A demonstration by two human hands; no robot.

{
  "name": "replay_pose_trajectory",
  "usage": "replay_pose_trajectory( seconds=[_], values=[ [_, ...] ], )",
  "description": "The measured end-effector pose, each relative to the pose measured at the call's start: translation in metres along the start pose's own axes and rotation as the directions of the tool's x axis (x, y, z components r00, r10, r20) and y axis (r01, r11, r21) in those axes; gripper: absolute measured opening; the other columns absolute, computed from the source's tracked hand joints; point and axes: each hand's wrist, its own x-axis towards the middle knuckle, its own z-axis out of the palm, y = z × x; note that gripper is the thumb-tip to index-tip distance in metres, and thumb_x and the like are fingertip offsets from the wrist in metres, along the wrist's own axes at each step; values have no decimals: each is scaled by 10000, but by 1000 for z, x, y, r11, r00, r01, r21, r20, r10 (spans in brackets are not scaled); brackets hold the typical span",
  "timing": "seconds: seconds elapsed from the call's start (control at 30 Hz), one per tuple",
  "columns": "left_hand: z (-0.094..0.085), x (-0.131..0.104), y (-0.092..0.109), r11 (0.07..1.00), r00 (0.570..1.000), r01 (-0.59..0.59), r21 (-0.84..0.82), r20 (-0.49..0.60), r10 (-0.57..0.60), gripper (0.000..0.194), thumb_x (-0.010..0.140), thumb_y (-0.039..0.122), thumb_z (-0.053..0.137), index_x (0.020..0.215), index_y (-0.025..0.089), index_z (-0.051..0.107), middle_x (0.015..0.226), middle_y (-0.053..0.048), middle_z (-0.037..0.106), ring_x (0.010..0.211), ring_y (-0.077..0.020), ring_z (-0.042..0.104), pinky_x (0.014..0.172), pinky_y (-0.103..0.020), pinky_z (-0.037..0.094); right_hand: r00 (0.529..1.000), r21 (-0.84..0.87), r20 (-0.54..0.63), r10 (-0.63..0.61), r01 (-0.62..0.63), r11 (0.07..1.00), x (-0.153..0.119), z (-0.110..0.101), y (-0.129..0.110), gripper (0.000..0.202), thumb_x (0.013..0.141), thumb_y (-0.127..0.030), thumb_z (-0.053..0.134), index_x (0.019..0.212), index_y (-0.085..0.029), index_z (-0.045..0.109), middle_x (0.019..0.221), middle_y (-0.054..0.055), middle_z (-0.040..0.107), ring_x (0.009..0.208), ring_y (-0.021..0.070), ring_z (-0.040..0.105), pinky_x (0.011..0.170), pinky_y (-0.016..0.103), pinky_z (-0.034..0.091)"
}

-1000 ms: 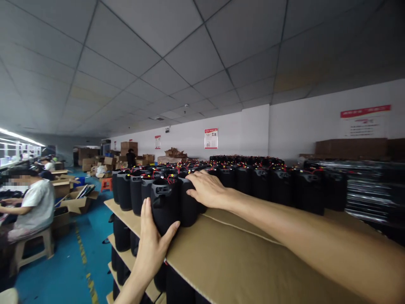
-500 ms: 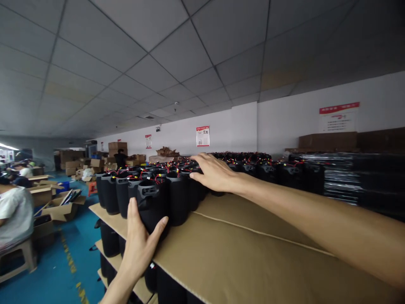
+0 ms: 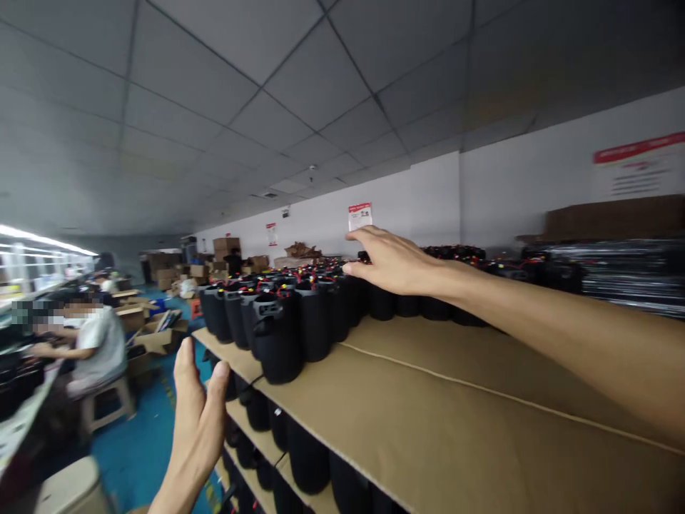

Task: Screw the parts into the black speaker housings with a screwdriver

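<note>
My left hand (image 3: 199, 408) hangs in the air left of the stack, thumb and fingers apart, holding nothing. The nearest thing to it is a black fabric-covered cylinder (image 3: 279, 346) with a grey panel at its top, upright at the front corner of a cardboard sheet (image 3: 428, 421). My right hand (image 3: 393, 263) reaches over the rows of similar cylinders (image 3: 317, 321), fingers stretched and thumb apart. Whether it touches any of them I cannot tell. Red wires with small yellow connectors stick out of the cylinder tops.
Lower layers of black cylinders (image 3: 307, 457) stand between cardboard sheets. Dark goods in clear wrap (image 3: 626, 275) are stacked at right. A seated person (image 3: 101, 343) works at a bench on the left. Open cartons (image 3: 158, 335) and a stool (image 3: 75, 489) stand on the blue floor.
My left hand has come away from the front corner cylinder, moving left and down. My right hand has shifted slightly right and up in view. The camera has turned left.
</note>
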Motion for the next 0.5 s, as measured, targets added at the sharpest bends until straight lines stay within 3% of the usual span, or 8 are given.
replay_pose_trajectory(
  seconds=[0.13,0.27,0.4,0.47,0.5],
  values=[
    [-61,-30,14,994,989,42,102,-145,-27,808,926,681,441,1583,232,300,1686,-94,282,1527,-333,297,1260,-538,259,995,63,-11,-103,103,993,-2,-9,-23,549,947,-351,637,1412,-87,512,1441,206,543,1301,356,538,1057,503,450],
    [-125,-82,33,966,974,101,239,-220,-48,716,923,670,437,1501,249,451,1656,-62,357,1524,-325,303,1261,-561,268,971,115,-23,-239,240,964,-1,-18,-60,535,955,-347,633,1412,-97,510,1427,174,556,1276,342,553,1047,471,456],
    [-182,-157,52,907,933,207,368,-352,-70,574,907,666,462,1365,336,569,1598,-28,449,1486,-341,375,1231,-638,295,920,220,-67,-386,391,894,-6,-17,-111,486,925,-357,671,1356,-161,559,1362,130,596,1224,337,582,1037,459,458],
    [-202,-207,68,869,909,279,409,-403,-102,498,928,632,472,1312,340,597,1576,-38,471,1479,-347,387,1226,-673,268,863,280,-120,-491,504,817,-14,-15,-141,478,899,-380,681,1324,-183,586,1314,122,626,1178,349,605,1013,505,470],
    [-210,-234,78,861,916,296,413,-377,-134,494,948,604,461,1323,309,588,1598,-68,433,1508,-345,335,1235,-668,245,832,316,-157,-533,553,771,-19,-13,-156,486,884,-407,685,1312,-191,600,1299,119,638,1156,353,616,995,535,477]
  ],
)
